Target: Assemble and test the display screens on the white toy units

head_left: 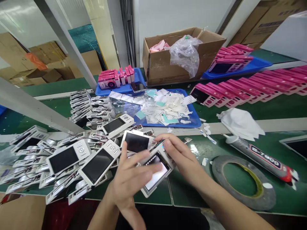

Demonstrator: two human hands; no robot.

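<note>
A white digital camera (155, 185) with its screen lit is gripped at its upper right end by my right hand (178, 151), thumb across the top. In front of that screen my left hand (133, 174) is spread, fingers apart, hiding part of the camera; whether a fingertip touches the screen I cannot tell. Just beyond the fingers another white camera (136, 142) lies with its dark screen up. To the left, white cameras (97, 164) and several opened camera bodies (28, 161) with wires showing are heaped on the green bench.
A blue tray (196, 119) holds peeled paper scraps. Pink cameras (230, 91) stand in a slanted row at right, with more on a blue tray (141, 75) behind. A tape roll (263, 199), a glue tube (261, 158) and a white cloth (241, 123) lie right. A cardboard box (163, 68) stands behind.
</note>
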